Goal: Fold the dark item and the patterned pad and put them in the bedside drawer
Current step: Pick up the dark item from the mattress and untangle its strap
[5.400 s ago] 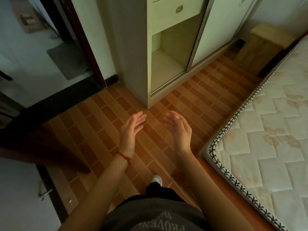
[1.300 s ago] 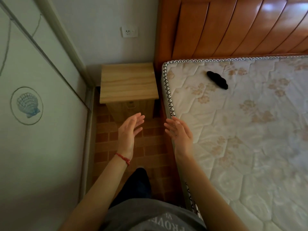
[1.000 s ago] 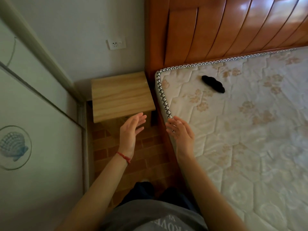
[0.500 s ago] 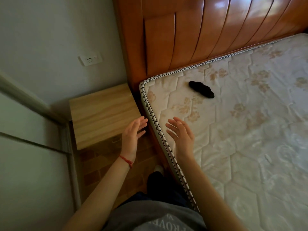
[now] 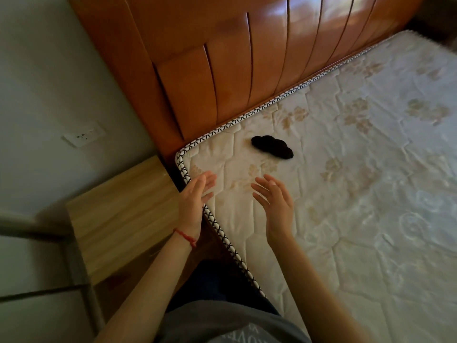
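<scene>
Head view, small lumpy dark item (image 5: pixel 272 147) lying on quilted floral mattress (image 5: pixel 358 194) near its corner, just beyond both fingertips, left hand (image 5: pixel 195 201) and right hand (image 5: pixel 274 204) empty, fingers straight, palms facing, pale wooden bedside cabinet (image 5: pixel 118 219) left, glossy slatted headboard (image 5: pixel 235 58) behind

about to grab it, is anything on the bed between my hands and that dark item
Nothing visible. Only bare mattress lies between the right hand, the left hand and the dark item near the headboard. Both hands hover open and empty, short of it.
</scene>
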Available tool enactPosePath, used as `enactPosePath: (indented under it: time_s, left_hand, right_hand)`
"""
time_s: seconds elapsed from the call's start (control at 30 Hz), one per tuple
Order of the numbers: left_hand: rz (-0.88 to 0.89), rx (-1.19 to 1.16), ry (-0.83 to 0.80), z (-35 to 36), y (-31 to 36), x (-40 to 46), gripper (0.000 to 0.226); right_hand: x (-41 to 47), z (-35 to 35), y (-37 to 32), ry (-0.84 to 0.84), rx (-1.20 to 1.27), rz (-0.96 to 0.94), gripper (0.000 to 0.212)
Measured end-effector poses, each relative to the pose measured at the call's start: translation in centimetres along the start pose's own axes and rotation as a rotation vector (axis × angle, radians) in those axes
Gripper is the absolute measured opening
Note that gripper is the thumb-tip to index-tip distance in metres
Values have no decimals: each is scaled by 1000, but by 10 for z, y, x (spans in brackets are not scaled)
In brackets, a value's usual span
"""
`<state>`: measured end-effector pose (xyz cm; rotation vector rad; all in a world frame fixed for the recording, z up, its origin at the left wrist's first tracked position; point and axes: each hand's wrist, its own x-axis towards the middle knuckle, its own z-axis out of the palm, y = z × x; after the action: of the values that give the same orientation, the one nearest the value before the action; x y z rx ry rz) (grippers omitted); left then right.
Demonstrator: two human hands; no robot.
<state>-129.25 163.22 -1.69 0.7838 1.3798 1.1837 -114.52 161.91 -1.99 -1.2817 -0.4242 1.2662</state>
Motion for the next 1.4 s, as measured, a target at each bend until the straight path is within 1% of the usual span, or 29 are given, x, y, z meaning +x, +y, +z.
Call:
enactPosePath:
  time_s: [0.3, 0.5, 0.63, 0.8, 1.03, 1.23, 1.4]
  left_hand:
    - [-77, 36, -232, 59, 12, 88, 27]
    - [-104, 90, -358, 78, 22, 151, 25]
    - [-121, 130, -406, 84, 21, 182, 24]
    - [-167, 157, -432, 94, 16, 214, 25]
    - [-183, 195, -432, 121, -3, 245, 26]
    - [-214, 228, -406, 145, -27, 273, 24]
    - [-226, 257, -369, 158, -49, 302, 26]
  right_hand:
    - [63, -3, -21, 271, 79, -61, 18]
    - [103, 16, -27, 409, 95, -85, 18]
    - [126, 26, -24, 486, 100, -85, 18]
    - [144, 28, -20, 538, 98, -62, 18]
    - [177, 8, -18, 572, 75, -31, 18]
    - [217, -14, -16, 593, 36, -11, 16]
    - [256, -33, -4, 608, 29, 31, 17]
